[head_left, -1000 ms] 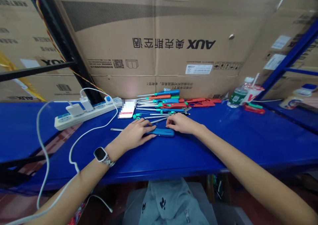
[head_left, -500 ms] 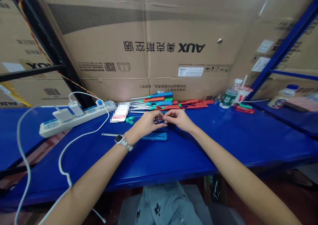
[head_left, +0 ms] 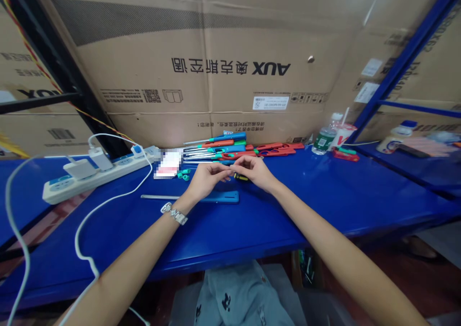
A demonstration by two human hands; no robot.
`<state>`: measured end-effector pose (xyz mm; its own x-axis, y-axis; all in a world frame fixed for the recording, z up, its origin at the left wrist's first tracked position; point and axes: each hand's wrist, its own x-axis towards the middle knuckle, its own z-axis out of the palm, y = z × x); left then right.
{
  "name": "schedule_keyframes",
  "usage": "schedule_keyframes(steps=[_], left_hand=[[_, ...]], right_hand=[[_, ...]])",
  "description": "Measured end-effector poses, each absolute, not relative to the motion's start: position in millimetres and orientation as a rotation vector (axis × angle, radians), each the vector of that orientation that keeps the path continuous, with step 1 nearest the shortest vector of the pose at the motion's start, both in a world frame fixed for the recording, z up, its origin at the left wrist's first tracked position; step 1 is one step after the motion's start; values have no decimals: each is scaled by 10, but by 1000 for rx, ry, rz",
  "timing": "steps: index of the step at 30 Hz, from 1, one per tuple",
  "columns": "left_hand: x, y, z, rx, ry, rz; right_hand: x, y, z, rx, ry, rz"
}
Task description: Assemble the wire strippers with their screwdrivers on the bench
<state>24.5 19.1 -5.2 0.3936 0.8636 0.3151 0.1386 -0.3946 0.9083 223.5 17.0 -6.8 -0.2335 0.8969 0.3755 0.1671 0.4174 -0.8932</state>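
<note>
My left hand (head_left: 203, 179) and my right hand (head_left: 255, 172) meet above the table, fingertips pinched together and touching. Whatever lies between the fingertips is too small to make out. Beneath my right hand's fingers shows a small yellow and black piece (head_left: 240, 177); I cannot tell whether the hand holds it. Nearer to me lies a blue long-nosed lighter (head_left: 225, 197) with a metal tube, partly behind my left wrist. Just beyond the hands is a pile of red, blue and green long-nosed lighters (head_left: 230, 143). Several small green caps (head_left: 184, 174) sit left of my left hand.
A white power strip (head_left: 104, 171) with chargers and cables stands at the left on the blue table (head_left: 324, 201). A pixelated card (head_left: 168, 163) lies beside it. At the right are a water bottle (head_left: 323, 139), a cup (head_left: 342, 136) and a red item (head_left: 345, 155). Cardboard (head_left: 230, 38) rises behind.
My left hand has turned, and its fingers are drawn closer together at my right fingertips. More of the yellow and black piece shows. The whole view has shifted slightly.
</note>
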Motion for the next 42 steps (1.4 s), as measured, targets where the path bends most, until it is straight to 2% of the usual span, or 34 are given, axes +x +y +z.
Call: schedule_keyframes(steps=[7, 12, 17, 20, 26, 29, 34, 42], left_hand=[[138, 154, -103, 2005, 909, 1021], [130, 124, -87, 2095, 976, 1024], [137, 81, -63, 2207, 1026, 1014], [145, 76, -58, 2195, 1034, 1012], [145, 109, -91, 2119, 955, 1058], [136, 127, -108, 2105, 941, 1061], [120, 149, -113, 2100, 984, 1015], [98, 145, -95, 2107, 999, 958]], right_hand=[[2416, -76, 17, -1505, -2237, 65], [2379, -83, 25, -1684, -2351, -26], [2373, -49, 14, -1612, -2413, -123], [2338, -21, 24, -1497, -2311, 5], [2068, 156, 58, -1000, -1512, 746], [1983, 180, 78, -855, -1261, 1001], [2044, 57, 104, -752, -1121, 1116], [2112, -18, 81, -719, -1088, 1025]])
